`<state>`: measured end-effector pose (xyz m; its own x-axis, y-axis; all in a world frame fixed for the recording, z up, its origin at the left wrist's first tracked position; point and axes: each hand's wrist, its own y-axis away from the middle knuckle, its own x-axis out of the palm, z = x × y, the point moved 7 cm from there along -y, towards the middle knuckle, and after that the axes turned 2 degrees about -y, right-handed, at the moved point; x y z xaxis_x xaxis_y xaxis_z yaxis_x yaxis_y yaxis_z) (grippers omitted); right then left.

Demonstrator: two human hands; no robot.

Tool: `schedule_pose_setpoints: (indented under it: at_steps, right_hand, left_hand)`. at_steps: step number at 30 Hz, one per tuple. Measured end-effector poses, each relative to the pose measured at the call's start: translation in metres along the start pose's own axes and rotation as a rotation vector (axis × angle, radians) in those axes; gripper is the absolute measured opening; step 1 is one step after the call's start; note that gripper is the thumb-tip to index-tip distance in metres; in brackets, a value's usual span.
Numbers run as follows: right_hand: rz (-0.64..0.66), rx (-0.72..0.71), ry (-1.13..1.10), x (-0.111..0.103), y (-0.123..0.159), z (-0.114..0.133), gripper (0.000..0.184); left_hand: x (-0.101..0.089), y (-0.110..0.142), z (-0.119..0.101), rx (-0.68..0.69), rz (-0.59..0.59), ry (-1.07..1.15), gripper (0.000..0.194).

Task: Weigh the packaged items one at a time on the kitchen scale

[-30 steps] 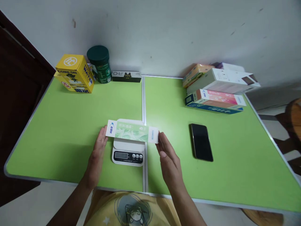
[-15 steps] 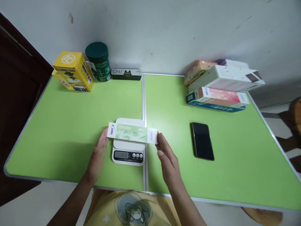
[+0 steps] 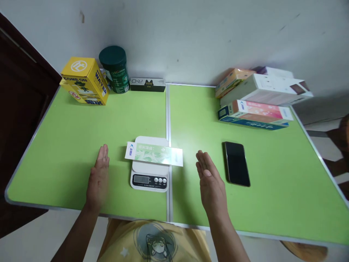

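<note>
Your hands are empty and open, straight-fingered, palms roughly facing each other and set wider than the green-and-white box between them. It lies flat across the white scale, both ends sticking out past the plate, its long axis running from just past 9 to just past 3 o'clock. From your left hand it sits toward 2 o'clock; from your right hand, toward 10. Neither touches it, and your right fingertips look slightly nearer their end than your left ones do theirs. The scale's display panel is at the box's 6 o'clock; you can't make out a reading. On the green worktop, a dark phone lies just beside your right hand, between its 1 and 2 o'clock.
</note>
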<state>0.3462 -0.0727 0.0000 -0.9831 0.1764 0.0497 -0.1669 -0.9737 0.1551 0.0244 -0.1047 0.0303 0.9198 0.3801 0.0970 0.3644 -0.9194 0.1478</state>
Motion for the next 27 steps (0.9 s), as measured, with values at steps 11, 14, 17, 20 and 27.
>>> schedule_pose_setpoints:
  at_steps: [11, 14, 17, 20, 27]
  right_hand:
    - [0.023, -0.003, 0.003, 0.004, 0.003, -0.002, 0.052]
    - [0.033, -0.010, 0.039, 0.005, 0.004, -0.002, 0.052]
    - [0.042, -0.009, 0.048, 0.006, 0.004, -0.002, 0.052]
    - [0.039, -0.004, 0.021, 0.007, 0.003, -0.002, 0.051]
    - [0.097, 0.027, -0.007, 0.017, 0.007, -0.005, 0.049]
  left_hand:
    - [0.009, 0.003, 0.004, -0.019, 0.030, -0.007, 0.061]
    - [0.009, 0.003, 0.004, -0.015, 0.038, -0.013, 0.060]
    - [0.008, 0.004, 0.004, -0.008, 0.055, 0.008, 0.057]
    - [0.008, 0.004, 0.006, 0.000, 0.076, 0.039, 0.054]
    - [0.020, 0.003, 0.011, -0.048, 0.122, 0.024, 0.064]
